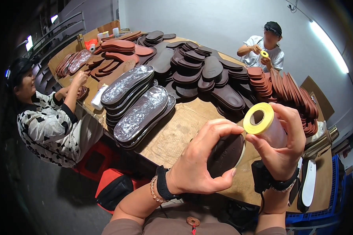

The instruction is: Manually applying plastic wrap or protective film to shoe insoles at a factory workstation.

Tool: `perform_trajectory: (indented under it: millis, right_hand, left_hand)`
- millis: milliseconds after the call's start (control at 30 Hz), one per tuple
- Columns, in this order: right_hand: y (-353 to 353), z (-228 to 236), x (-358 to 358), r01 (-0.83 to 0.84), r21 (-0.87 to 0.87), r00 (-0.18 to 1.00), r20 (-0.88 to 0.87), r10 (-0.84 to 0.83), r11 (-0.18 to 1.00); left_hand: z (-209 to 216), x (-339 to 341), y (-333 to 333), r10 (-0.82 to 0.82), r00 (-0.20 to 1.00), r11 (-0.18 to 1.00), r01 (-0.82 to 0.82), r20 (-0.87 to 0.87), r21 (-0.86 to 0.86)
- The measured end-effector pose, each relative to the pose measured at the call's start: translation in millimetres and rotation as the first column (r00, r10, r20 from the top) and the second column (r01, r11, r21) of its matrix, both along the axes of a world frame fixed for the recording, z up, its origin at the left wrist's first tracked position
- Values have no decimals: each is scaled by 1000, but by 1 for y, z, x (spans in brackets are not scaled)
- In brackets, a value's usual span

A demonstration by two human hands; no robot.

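Facing inward, curled hands (194, 164) (280, 156) hold a dark insole (225, 156) and roll (273, 135).

A tube light (328, 46) glared at upper right, brightening the pale wall (208, 19). White reflections streaked the plastic-wrapped soles (141, 113); the floor (66, 199) lay dim. The roll (268, 128) looked sharp, while straight edges bowed toward a blackened fisheye rim.

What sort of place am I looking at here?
Probably a shoe-insole workshop. Stacks of dark brown insoles crowd the work table, with piles of insoles in clear wrapping beside them, and the right hand holds a yellow-ended roll.
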State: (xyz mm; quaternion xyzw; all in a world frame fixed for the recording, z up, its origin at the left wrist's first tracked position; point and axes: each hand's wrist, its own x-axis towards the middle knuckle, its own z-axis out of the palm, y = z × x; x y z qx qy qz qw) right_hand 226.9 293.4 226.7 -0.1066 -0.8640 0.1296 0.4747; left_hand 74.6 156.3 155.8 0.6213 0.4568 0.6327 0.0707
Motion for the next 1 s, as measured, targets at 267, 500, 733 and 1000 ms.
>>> perform_trajectory:
  millis: [267,500,733,1000]
  right_hand:
    - [-5,-6,1,-46,-98,997,60,52,994]
    - [-29,-9,16,19,26,990,138,-23,999]
    - [-42,-22,35,-107,33,982,159,101,994]
    - [-42,-19,53,-209,-177,912,320,257,962]
  left_hand:
    - [-2,7,-14,44,996,996,-37,76,-85]
    - [-4,20,-39,100,995,959,-102,-20,-265]
    - [-15,40,-52,115,993,966,-115,-13,-231]
    - [-30,38,-54,19,998,973,-34,-65,-227]
